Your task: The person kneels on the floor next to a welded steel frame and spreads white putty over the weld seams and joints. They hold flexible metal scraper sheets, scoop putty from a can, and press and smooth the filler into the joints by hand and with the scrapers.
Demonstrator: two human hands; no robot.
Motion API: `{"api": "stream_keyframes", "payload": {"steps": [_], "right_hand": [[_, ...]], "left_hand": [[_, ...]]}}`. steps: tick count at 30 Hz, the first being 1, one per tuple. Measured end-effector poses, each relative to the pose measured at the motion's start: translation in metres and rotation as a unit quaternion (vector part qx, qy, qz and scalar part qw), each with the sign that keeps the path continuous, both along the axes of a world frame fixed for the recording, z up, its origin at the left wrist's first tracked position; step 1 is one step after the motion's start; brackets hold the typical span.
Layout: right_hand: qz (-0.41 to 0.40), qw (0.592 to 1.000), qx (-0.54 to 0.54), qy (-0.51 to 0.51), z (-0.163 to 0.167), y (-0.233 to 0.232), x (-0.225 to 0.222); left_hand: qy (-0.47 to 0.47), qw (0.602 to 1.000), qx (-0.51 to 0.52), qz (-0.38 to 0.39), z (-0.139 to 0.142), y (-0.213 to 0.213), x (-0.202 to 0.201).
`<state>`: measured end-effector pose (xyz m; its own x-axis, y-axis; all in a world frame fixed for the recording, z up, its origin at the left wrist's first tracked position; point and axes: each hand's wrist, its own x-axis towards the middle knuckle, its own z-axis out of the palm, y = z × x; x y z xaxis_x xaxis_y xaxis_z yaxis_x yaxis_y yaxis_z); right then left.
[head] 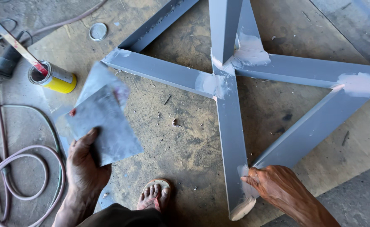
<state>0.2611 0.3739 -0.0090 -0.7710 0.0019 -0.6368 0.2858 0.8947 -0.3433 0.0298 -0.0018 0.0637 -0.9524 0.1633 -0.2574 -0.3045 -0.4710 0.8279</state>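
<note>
Left hand (84,162) is gripping a flat metal plate (103,122); right hand (277,185), fingers curled narrow, is pressing pale filler (244,172) onto the grey steel frame (231,138).

A big brown board (180,138) lies on the floor (8,126). A grey metal frame (231,126) rests on it. At the far left stands a yellow can (56,77). Pink hoses (21,172) curl on the left.

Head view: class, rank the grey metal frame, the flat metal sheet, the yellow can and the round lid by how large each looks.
1. Grey metal frame
2. Flat metal sheet, in the left hand, nearer the camera
3. Yellow can
4. Round lid
</note>
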Motion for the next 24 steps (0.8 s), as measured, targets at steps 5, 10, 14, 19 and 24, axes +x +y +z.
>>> {"api": "stream_keyframes", "payload": {"steps": [5, 10, 14, 19, 24], "right_hand": [[-0.043, 0.992, -0.048, 0.112, -0.005, 0.012, 0.009], [0.02, 0.99, -0.093, 0.104, -0.019, -0.001, -0.012], [0.113, 0.974, -0.114, 0.157, -0.018, -0.025, -0.036], [0.144, 0.971, -0.149, 0.119, 0.0, -0.039, -0.043], [0.133, 0.974, -0.139, 0.121, 0.019, -0.041, -0.036]], "left_hand": [[-0.008, 0.999, -0.006, -0.054, 0.011, 0.049, 0.021], [0.05, 0.994, -0.004, -0.098, 0.07, 0.066, 0.042], [0.339, 0.919, -0.133, -0.153, 0.131, 0.073, 0.062], [0.618, 0.737, -0.252, -0.106, 0.162, 0.133, 0.047], [0.533, 0.816, 0.011, -0.224, 0.16, 0.241, 0.043]]}}
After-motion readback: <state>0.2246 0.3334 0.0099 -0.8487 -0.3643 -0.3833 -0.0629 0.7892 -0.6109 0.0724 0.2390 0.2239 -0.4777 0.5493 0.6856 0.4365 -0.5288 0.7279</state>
